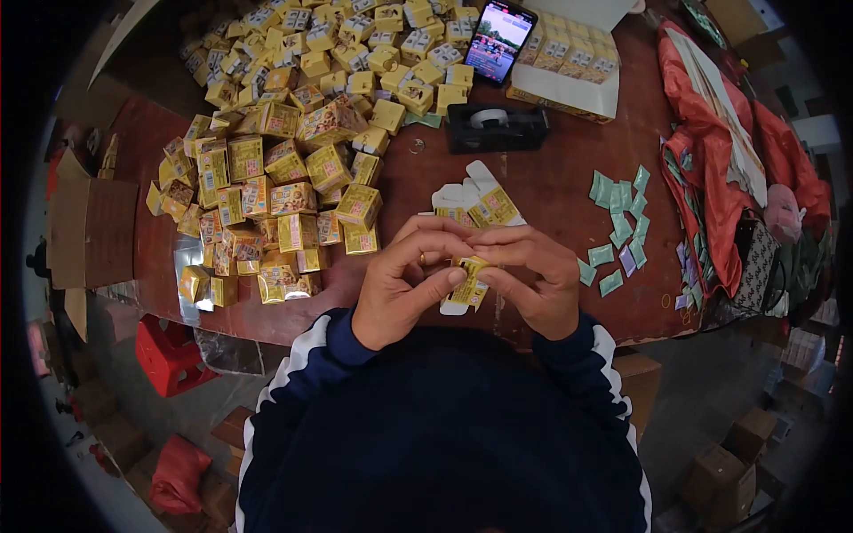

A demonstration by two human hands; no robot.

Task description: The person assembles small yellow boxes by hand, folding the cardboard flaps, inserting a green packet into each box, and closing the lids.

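Observation:
Both my hands meet at the table's front edge around a small yellow printed carton (466, 286), partly hidden by the fingers. My left hand (413, 280) grips its left side, thumb on the near face. From the right, my right hand (533, 277) pinches it between thumb and fingers. A white flap of the carton sticks out below. Just beyond the fingers lie flat, unfolded yellow and white cartons (494, 206). To the left of my left hand is a heap of filled-out yellow printed boxes (289, 195).
Many small yellow-white boxes (355, 44) cover the back. A phone (500, 43), an open carton of boxes (569, 84) and a black tape dispenser (496, 129) stand behind my hands. Green sachets (622, 209) lie right, beside red plastic bags (711, 160). A red stool (173, 355) stands below left.

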